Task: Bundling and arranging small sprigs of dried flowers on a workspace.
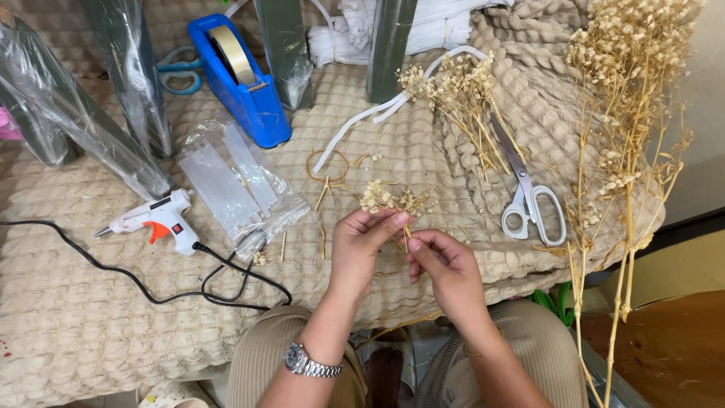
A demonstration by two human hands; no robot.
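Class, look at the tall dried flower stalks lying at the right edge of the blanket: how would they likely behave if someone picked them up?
The dried flower stalks look thin and woody, so probably stiff yet brittle. Their tiny pale blossoms would likely shed; bits already litter the blanket. They seem light for their length.

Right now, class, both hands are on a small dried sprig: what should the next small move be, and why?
Probably trim the stems. The left hand pinches the sprig below its blooms, the right hand holds the stem ends, and scissors lie just right of it.
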